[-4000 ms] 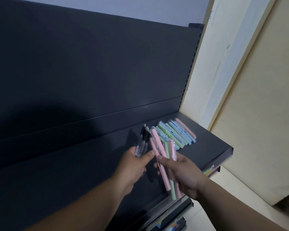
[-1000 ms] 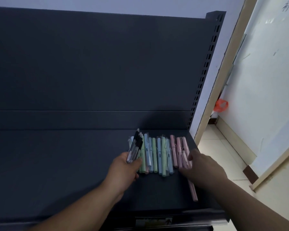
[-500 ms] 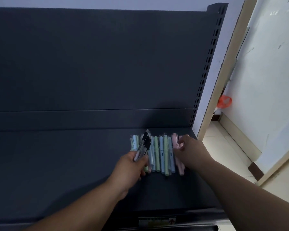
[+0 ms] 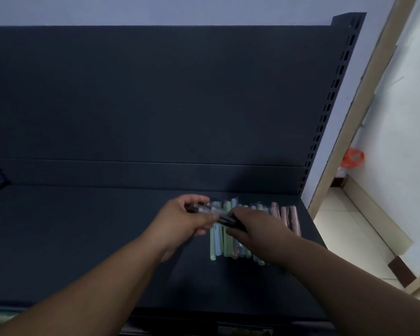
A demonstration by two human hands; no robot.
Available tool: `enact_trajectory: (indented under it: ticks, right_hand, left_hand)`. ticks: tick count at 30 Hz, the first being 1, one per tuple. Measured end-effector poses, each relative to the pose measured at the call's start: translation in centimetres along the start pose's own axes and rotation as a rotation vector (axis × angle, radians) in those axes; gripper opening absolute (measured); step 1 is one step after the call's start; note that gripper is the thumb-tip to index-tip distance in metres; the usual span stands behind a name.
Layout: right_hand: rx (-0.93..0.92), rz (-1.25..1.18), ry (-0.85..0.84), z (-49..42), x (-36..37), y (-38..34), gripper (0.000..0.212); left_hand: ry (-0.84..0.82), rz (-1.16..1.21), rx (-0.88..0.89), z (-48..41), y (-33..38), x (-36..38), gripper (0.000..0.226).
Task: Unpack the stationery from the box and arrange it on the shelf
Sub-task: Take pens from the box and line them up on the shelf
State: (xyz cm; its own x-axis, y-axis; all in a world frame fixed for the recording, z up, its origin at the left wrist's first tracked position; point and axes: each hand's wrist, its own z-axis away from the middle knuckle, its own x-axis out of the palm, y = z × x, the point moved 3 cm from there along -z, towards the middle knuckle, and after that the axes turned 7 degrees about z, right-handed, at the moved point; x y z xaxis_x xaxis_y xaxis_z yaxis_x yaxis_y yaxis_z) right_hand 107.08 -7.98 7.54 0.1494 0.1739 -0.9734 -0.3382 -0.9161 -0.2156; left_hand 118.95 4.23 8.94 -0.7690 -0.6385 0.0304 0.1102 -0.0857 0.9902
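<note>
Both hands meet over the shelf (image 4: 83, 238): the left hand (image 4: 180, 220) curls round the clear end of a small bundle of pens (image 4: 212, 210), and the right hand (image 4: 260, 230) grips its dark end. The bundle hangs crosswise just above the pastel row (image 4: 217, 248), which lies side by side near the shelf's right end. This looks like the arranging step. Next, the bundle wants turning parallel to the row and setting down at its left edge. The box is out of view.

Dark grey shelf (image 4: 83, 238); green, blue, pink pens (image 4: 224, 248).
</note>
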Motion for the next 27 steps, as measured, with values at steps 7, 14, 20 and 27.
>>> enact_trajectory:
  ticks: [7,14,20,27]
  right_hand:
    - [0.103,-0.618,-0.089,-1.5,1.2,-4.5,0.014]
    - [0.192,-1.046,-0.261,-3.6,2.7,-11.8,0.024]
    - [0.388,-0.888,-0.195,-8.3,5.1,-17.7,0.036]
    - [0.472,-0.518,-0.172,-14.8,9.3,-24.7,0.03]
  left_hand:
    - [0.023,0.261,-0.055,1.2,-1.4,-2.3,0.007]
    - [0.036,0.227,-0.142,1.8,-2.1,-8.6,0.011]
    - [0.118,0.283,-0.207,1.2,-2.2,-18.0,0.006]
    - [0.152,-0.033,-0.244,-0.7,-3.4,-32.1,0.009]
